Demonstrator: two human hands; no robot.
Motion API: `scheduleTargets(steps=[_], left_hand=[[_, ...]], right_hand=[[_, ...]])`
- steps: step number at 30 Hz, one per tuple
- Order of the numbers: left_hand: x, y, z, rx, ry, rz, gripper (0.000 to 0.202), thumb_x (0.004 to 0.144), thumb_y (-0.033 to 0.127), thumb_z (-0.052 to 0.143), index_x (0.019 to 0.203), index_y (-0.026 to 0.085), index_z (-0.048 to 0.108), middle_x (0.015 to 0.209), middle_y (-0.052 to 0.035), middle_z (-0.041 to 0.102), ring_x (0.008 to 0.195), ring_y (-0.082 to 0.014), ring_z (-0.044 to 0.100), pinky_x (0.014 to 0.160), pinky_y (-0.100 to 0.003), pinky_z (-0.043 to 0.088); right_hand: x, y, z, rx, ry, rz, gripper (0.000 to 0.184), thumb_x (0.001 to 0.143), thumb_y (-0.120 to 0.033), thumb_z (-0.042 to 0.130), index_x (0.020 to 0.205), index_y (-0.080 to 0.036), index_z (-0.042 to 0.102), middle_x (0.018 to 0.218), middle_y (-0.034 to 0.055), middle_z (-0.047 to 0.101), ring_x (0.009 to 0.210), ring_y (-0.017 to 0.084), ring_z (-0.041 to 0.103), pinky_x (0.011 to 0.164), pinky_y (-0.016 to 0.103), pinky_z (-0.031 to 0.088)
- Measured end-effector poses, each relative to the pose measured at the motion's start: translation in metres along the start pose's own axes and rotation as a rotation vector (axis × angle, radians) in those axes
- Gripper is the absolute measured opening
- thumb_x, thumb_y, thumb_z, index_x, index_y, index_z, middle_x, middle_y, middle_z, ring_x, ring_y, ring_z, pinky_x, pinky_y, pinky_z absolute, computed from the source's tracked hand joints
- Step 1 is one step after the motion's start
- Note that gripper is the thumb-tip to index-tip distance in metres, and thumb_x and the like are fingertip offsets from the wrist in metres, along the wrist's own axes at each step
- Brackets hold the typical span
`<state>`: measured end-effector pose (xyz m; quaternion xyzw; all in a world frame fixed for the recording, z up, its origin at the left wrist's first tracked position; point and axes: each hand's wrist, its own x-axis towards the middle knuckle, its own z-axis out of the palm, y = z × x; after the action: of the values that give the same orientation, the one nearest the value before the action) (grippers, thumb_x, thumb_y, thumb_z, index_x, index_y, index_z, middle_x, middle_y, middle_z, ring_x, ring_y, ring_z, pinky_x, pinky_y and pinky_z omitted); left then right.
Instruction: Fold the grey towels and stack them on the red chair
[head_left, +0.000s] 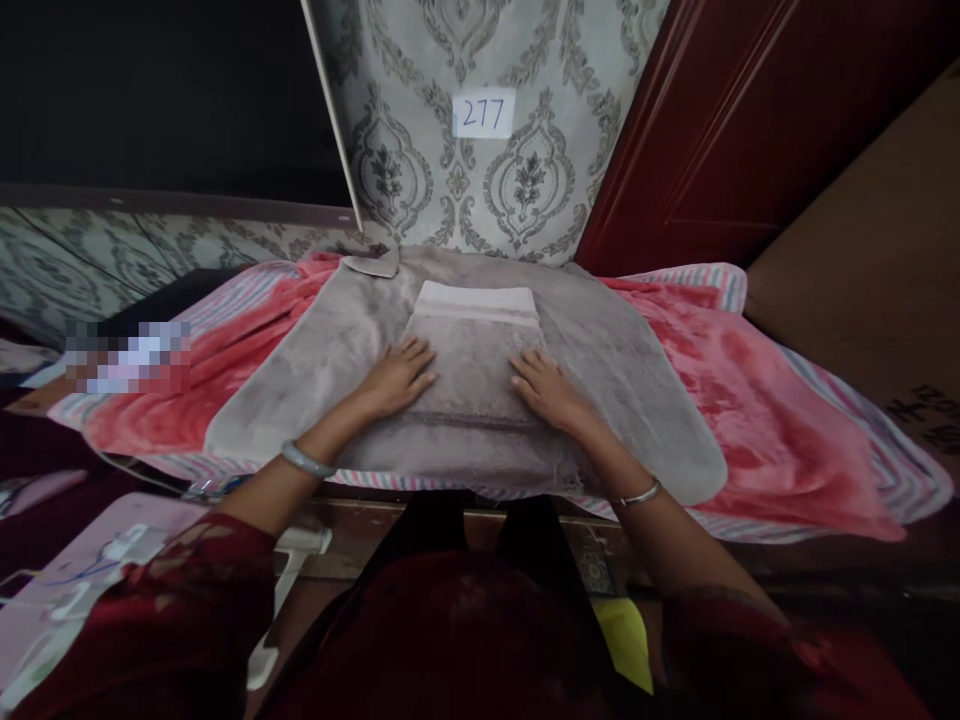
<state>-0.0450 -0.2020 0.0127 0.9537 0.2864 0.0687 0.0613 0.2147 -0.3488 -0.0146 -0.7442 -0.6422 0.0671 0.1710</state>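
Hands (pixel 396 380) (pixel 549 388) flat along side edges of folded cloth (pixel 476 360); grey blanket (pixel 630 385) beyond.

We see a folded grey plush cloth (pixel 474 370), white-banded at its far edge; our left hand (pixel 399 377) rests flat at its left edge, our right hand (pixel 549 388) at its right. Beneath it lies a grey plush blanket (pixel 637 390); beyond it, a card (pixel 484 113) reading 277 on patterned wallpaper (pixel 529 185).

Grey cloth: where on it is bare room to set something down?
Two patches of grey cloth look free: from the left hand out to the red blanket, and likewise beyond the right hand. Crowded: the folded middle section, where both hands rest.
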Motion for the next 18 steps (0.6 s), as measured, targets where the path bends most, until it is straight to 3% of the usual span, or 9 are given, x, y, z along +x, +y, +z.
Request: scheduleTargets(steps=[3, 6, 12, 18], left_hand=[[-0.009, 0.034, 0.011, 0.032, 0.047, 0.111, 0.057, 0.102, 0.044, 0.04, 0.156, 0.023, 0.041, 0.167, -0.0101, 0.031, 0.156, -0.0284, 0.021, 0.125, -0.057, 0.014], [-0.014, 0.051, 0.025, 0.054, 0.043, 0.133, 0.059, 0.102, 0.043, 0.04, 0.157, 0.021, 0.039, 0.165, -0.0117, 0.034, 0.155, -0.0284, 0.026, 0.126, -0.056, 0.016], [-0.018, 0.045, 0.033, 0.081, 0.099, 0.146, 0.058, 0.103, 0.044, 0.039, 0.156, 0.02, 0.042, 0.164, -0.0116, 0.036, 0.153, -0.0284, 0.03, 0.126, -0.054, 0.019], [-0.022, 0.042, 0.035, 0.078, 0.174, 0.136, 0.056, 0.102, 0.043, 0.039, 0.151, 0.018, 0.049, 0.159, -0.0132, 0.044, 0.15, -0.0293, 0.037, 0.124, -0.054, 0.024]], right_hand=[[-0.006, -0.034, 0.008, -0.032, 0.045, -0.065, 0.056, 0.104, -0.041, 0.037, 0.157, -0.023, 0.041, 0.166, 0.009, 0.032, 0.155, 0.031, 0.021, 0.122, 0.057, 0.02], [-0.015, -0.055, 0.017, -0.082, 0.034, -0.046, 0.057, 0.104, -0.037, 0.036, 0.158, -0.021, 0.04, 0.166, 0.0086, 0.032, 0.155, 0.03, 0.02, 0.123, 0.057, 0.017], [-0.022, -0.056, 0.017, -0.089, 0.038, -0.039, 0.057, 0.103, -0.035, 0.035, 0.158, -0.018, 0.039, 0.167, 0.0083, 0.03, 0.155, 0.029, 0.022, 0.124, 0.054, 0.016], [-0.024, -0.052, 0.018, -0.036, 0.07, -0.03, 0.056, 0.103, -0.038, 0.038, 0.157, -0.022, 0.043, 0.164, 0.006, 0.036, 0.154, 0.029, 0.024, 0.124, 0.053, 0.018]])
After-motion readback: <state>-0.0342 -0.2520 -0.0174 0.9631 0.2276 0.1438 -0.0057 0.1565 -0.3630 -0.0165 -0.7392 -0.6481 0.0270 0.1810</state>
